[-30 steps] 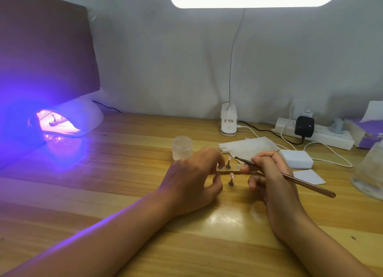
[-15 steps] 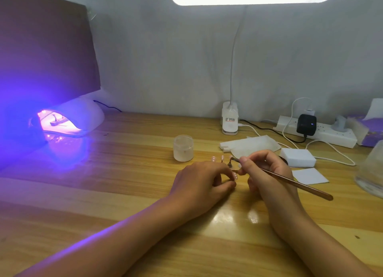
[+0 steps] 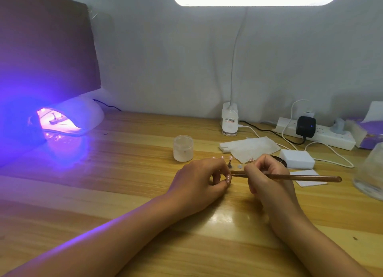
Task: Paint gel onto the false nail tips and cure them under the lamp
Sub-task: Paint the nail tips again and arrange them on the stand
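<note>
The left hand (image 3: 199, 179) is curling its fingers and pinching one pink nail tip (image 3: 228, 177) between thumb and fingertips, just in front of and to the right of the frosted jar (image 3: 183, 148). The right hand (image 3: 267, 176) is gripping the single brush (image 3: 300, 177) like a pen, its handle lying almost level and its tip pointing left, nearly reaching the pinched tip. Behind the knuckles, right of the jar, about four other tips (image 3: 230, 158) are standing up. The hands are hiding part of that row, so the count is unsure. Further right of the jar, one tissue (image 3: 250, 148), one white block (image 3: 297, 158) and one square pad (image 3: 306, 178) are crowding the counter (image 3: 128, 173). One power strip (image 3: 317, 134) and one desk-lamp base (image 3: 229, 121) are sitting along the counter's back edge. Far left of the jar, one curing lamp (image 3: 87, 113) is glowing violet, with a wide run of open wood lying between the two. Compared with half a second ago, the brush is lying flatter and its tip is sitting lower, nearer the left fingertips. The jar and curing lamp are staying in place.
</note>
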Action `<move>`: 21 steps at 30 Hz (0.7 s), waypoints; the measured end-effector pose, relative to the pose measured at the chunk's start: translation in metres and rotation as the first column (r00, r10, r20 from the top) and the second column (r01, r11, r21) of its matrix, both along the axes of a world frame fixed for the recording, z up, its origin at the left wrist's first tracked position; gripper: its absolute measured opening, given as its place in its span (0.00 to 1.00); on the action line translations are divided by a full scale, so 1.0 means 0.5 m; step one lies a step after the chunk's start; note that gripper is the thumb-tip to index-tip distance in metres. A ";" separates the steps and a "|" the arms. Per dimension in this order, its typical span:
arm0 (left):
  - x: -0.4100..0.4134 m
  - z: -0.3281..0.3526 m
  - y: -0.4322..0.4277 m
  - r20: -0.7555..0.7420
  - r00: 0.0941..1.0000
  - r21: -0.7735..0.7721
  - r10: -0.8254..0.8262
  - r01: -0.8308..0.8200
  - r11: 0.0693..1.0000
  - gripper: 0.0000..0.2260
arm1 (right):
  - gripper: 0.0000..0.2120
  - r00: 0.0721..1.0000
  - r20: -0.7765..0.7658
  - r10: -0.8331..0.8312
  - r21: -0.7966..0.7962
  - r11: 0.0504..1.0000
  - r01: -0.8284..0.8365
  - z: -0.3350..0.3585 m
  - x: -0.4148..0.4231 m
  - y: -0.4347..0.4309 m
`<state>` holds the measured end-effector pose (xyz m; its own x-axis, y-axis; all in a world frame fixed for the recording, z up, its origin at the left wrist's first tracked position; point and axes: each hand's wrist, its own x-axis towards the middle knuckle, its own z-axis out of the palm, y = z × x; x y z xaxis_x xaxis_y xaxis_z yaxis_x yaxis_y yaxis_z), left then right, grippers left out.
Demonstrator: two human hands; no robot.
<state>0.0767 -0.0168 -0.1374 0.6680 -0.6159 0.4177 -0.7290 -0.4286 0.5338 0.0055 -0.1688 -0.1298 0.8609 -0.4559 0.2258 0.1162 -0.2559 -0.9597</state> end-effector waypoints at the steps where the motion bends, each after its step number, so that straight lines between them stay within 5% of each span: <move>1: 0.000 0.000 0.000 0.001 1.000 0.008 -0.002 0.002 1.000 0.01 | 0.08 1.000 0.001 0.010 -0.006 1.000 -0.010 -0.001 0.000 0.000; 21: 0.001 -0.004 -0.001 0.035 0.999 0.051 0.000 -0.002 0.999 0.05 | 0.08 0.996 -0.014 0.089 -0.180 0.980 -0.090 0.001 -0.003 0.004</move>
